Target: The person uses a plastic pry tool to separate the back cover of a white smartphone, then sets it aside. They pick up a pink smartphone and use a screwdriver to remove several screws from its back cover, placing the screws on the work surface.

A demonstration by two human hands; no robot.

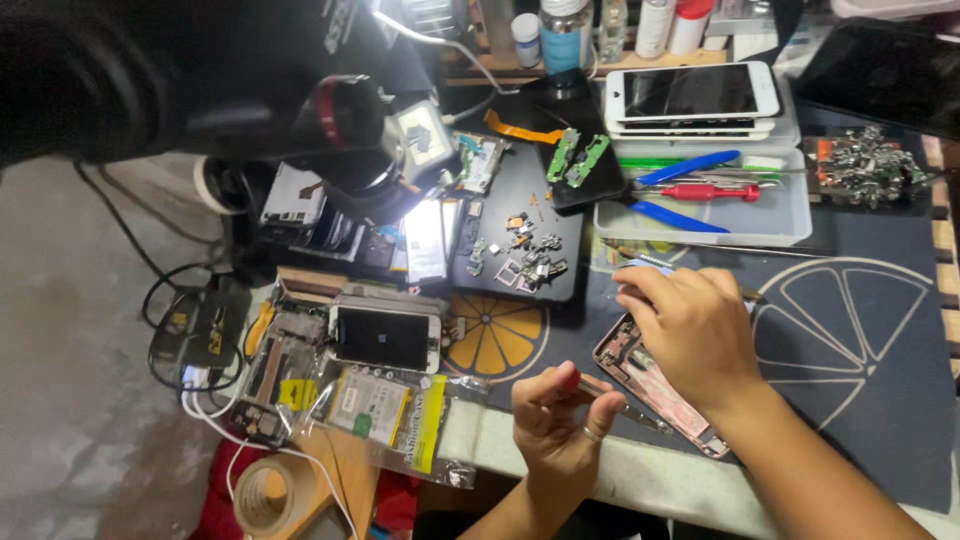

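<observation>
On the dark mat with the citrus-slice print [860, 330], my right hand [690, 325] presses down on a pink phone frame [650, 385], fingers curled over its upper end. My left hand [560, 415] is closed around a red-tipped screwdriver [600, 385], whose shaft points toward the frame's lower edge. Beyond my hands sits a clear tray [700, 215] holding blue-handled pliers [680, 190], with 2 white phones [690, 95] stacked behind it.
</observation>
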